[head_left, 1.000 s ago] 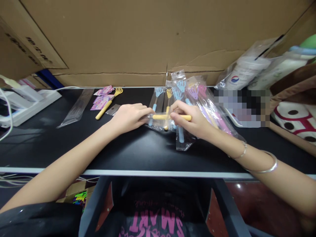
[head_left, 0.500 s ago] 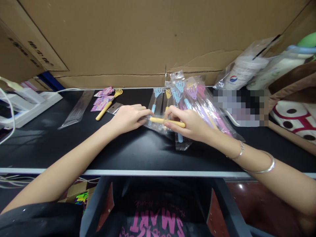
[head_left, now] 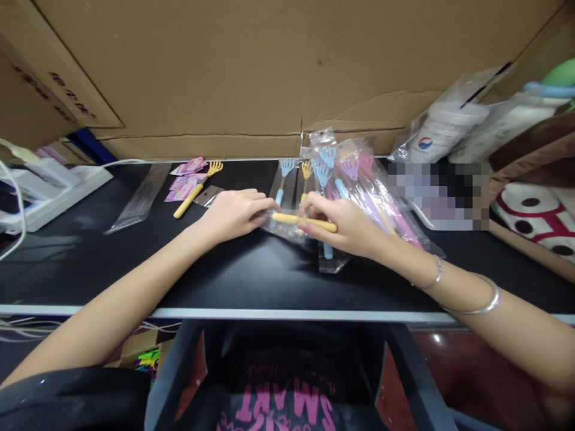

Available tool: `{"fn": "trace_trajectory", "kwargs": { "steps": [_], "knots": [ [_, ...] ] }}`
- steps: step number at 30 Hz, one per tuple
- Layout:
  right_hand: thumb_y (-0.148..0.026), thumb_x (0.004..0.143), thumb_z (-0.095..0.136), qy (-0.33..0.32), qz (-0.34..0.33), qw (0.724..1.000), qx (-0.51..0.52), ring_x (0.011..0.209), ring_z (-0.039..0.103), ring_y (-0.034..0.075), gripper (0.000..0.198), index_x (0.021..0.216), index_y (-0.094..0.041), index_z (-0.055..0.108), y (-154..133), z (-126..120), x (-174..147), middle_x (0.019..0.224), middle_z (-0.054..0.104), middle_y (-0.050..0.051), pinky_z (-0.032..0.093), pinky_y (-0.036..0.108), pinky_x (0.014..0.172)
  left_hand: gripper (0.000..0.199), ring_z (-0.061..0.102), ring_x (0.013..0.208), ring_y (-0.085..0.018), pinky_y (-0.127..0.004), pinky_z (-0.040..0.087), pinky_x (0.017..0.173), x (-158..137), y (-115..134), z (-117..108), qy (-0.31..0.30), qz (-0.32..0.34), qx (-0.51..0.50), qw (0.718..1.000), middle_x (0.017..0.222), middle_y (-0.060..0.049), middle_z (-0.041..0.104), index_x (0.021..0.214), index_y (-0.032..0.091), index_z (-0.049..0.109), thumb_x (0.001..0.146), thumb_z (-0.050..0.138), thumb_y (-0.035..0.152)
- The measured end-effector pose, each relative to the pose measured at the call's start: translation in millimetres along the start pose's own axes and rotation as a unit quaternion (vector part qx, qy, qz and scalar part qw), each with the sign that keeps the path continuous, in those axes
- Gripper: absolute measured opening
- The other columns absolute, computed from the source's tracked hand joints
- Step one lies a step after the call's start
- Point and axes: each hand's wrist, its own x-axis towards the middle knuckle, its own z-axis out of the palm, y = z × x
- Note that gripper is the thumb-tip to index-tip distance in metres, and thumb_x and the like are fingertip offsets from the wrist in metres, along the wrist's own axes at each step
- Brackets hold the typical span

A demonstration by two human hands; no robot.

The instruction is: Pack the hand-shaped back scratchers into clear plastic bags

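Note:
My right hand (head_left: 335, 221) is closed on the yellow handle of a back scratcher (head_left: 287, 219), which lies sideways with its far end at my left fingertips. My left hand (head_left: 240, 212) pinches a clear plastic bag (head_left: 287, 232) around that end; the scratcher's head is hidden behind my fingers. Beyond my hands lie bagged back scratchers, a blue one (head_left: 279, 196) and a yellow one (head_left: 306, 170) among them. A pile of bagged scratchers (head_left: 372, 203) in blue, purple and pink spreads to the right. Left of my left hand rests an unbagged yellow back scratcher (head_left: 188, 200).
Pink cards (head_left: 185, 187) and a flat clear bag (head_left: 140, 200) lie on the black table (head_left: 224, 281). A power strip (head_left: 63, 194) with cables is at the left. On the right stand a bagged cup (head_left: 444, 131) and a bottle (head_left: 507, 129). A cardboard wall (head_left: 215, 72) closes the back.

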Motion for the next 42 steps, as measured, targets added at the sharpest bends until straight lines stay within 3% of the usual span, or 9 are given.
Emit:
{"fn": "trace_trajectory", "kwargs": {
  "steps": [27,37,42],
  "knots": [
    [-0.051,0.092,0.043,-0.006,-0.002,0.999,-0.052,0.052,0.051,0.012,0.029,0.09,-0.022,0.044,0.6,1.2,-0.3,0.064,0.059,-0.003,0.028,0.024,0.054,0.025,0.063,0.084,-0.016,-0.025,0.033,0.056,0.4,-0.6,1.2,0.023,0.014,0.016,1.0,0.086,0.001,0.068,0.107,0.025,0.065,0.088,0.048,0.02],
    [-0.05,0.092,0.042,-0.029,-0.008,0.995,-0.094,0.053,0.052,0.012,0.03,0.094,-0.02,0.048,-0.8,0.2,-0.6,0.064,0.06,-0.002,0.026,0.024,0.055,0.028,0.063,0.086,-0.017,-0.025,0.036,0.059,0.2,-2.1,0.7,-0.002,0.013,0.005,1.0,0.089,0.0,0.068,0.111,0.025,0.063,0.088,0.047,0.02],
    [-0.05,0.092,0.043,-0.033,-0.002,0.997,-0.066,0.055,0.053,0.012,0.03,0.095,-0.02,0.047,1.1,1.4,-0.7,0.066,0.061,-0.002,0.028,0.023,0.055,0.028,0.064,0.087,-0.017,-0.025,0.037,0.059,0.4,-2.4,1.8,-0.001,0.013,0.009,1.0,0.09,0.0,0.067,0.111,0.025,0.062,0.088,0.046,0.02]
  ]
}}
